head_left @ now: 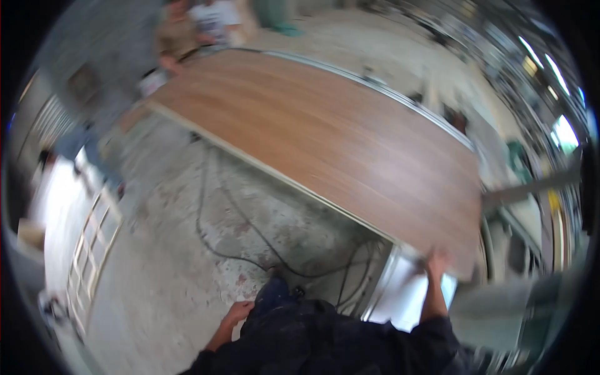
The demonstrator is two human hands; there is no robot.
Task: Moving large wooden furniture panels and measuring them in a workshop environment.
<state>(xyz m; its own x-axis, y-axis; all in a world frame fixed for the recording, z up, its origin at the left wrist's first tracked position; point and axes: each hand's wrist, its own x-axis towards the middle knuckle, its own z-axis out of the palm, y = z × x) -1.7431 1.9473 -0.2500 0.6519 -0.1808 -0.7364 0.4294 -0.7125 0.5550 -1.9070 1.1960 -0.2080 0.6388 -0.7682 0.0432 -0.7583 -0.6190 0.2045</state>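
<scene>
A large wood-grain board (300, 137) lies slanting across the middle, its pale edge toward me. My right hand (437, 259) is at the board's near right corner, gripping its edge, with the fingertips blurred. My left hand (240, 310) hangs low beside my leg, away from the board. Its fingers are smeared, and I cannot see how they are bent. At the board's far left end a person (178, 34) has a hand at its edge.
Dark cables (250, 234) loop over the concrete floor (169, 250) beside my feet. A slatted wooden frame (94, 244) stands at the left, near another person (87, 153). A metal rail (362, 81) runs along the board's far side. Machinery (512, 219) is at the right.
</scene>
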